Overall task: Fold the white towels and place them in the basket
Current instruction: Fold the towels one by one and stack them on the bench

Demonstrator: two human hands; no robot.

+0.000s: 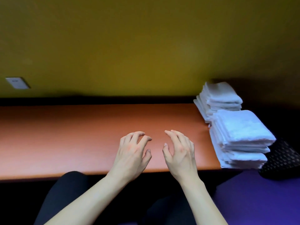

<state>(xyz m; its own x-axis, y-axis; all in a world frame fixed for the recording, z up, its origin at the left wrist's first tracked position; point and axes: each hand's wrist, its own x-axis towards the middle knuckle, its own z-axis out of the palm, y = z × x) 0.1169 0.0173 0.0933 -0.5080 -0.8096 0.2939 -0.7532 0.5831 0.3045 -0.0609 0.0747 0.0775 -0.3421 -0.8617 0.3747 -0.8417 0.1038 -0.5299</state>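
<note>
left hand (132, 151) and right hand (179, 150) hovered over orange table (65, 135), fingers loosely curled, holding nothing. two stacks of folded white towels (240, 137) sat at table's right end.

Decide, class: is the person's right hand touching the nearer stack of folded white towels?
Apart. The head view shows bare orange table between the right hand and the nearer stack.
</note>
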